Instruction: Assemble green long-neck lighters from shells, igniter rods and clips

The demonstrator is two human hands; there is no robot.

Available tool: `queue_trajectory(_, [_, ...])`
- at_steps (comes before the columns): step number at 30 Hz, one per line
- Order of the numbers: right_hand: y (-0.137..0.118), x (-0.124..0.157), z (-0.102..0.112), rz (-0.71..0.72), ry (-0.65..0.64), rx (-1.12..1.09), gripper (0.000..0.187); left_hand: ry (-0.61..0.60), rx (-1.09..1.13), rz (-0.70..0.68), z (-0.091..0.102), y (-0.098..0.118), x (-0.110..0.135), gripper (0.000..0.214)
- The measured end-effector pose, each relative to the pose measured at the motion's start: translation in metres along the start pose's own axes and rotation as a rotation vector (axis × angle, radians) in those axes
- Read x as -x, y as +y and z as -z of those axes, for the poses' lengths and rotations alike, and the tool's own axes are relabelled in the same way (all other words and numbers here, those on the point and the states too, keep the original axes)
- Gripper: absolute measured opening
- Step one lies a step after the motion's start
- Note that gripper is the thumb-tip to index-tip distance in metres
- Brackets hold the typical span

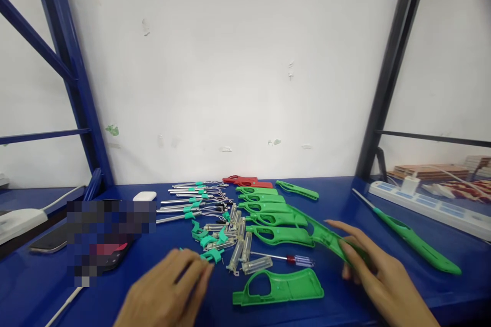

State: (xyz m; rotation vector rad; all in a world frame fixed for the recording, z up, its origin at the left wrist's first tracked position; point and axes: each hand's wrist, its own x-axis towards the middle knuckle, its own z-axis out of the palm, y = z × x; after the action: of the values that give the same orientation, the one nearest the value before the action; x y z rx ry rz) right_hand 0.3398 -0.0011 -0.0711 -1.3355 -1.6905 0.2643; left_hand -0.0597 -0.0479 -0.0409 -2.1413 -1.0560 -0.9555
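My right hand (pixel 376 271) holds the wide end of a green lighter shell half (pixel 332 237), raised at a slant with its hollow inner side showing. My left hand (pixel 171 286) is low at the front left, its fingers closed at a small green trigger (pixel 213 255); the fingers partly cover it. More green triggers (pixel 199 232) lie just beyond. Beside them is a pile of clear fuel tanks (pixel 238 250). Another green shell half (pixel 280 287) lies hollow side up between my hands. A screwdriver (pixel 299 260) with a red and clear handle lies behind it.
Metal lighter tubes with wires (pixel 192 207) lie at the back left. Green shell halves (pixel 264 208) and red ones (pixel 249 181) form a column. An assembled green lighter (pixel 414 237) and a power strip (pixel 433 207) are at right. Phones (pixel 115 253) and a white case (pixel 144 196) are at left.
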Motion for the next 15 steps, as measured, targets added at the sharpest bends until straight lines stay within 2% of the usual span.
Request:
queue_trajectory(2, [0.008,-0.005,0.001,-0.009,0.034,-0.007,0.052,-0.121,-0.119,-0.027,0.008,-0.023,-0.011,0.037])
queue_trajectory(3, [0.011,-0.006,0.002,-0.013,0.044,-0.010,0.052,-0.224,-0.166,-0.010,0.010,-0.035,-0.018,0.041])
queue_trajectory(5, [0.016,-0.007,0.002,-0.018,0.052,-0.004,0.051,-0.581,-0.280,0.104,0.011,-0.057,-0.031,0.036])
queue_trajectory(6, [0.017,-0.007,0.002,-0.023,0.052,0.005,0.050,-0.646,-0.313,0.143,0.009,-0.066,-0.038,0.032])
queue_trajectory(10, [0.014,-0.006,0.001,-0.066,0.093,0.041,0.050,-0.736,-0.414,0.246,-0.003,-0.090,-0.055,0.030])
queue_trajectory(13, [0.009,-0.007,0.002,-0.080,0.149,0.041,0.046,-0.795,-0.425,0.278,-0.013,-0.098,-0.058,0.013])
queue_trajectory(15, [0.006,-0.008,0.002,-0.073,0.187,0.052,0.042,-0.833,-0.419,0.287,-0.017,-0.102,-0.057,0.020])
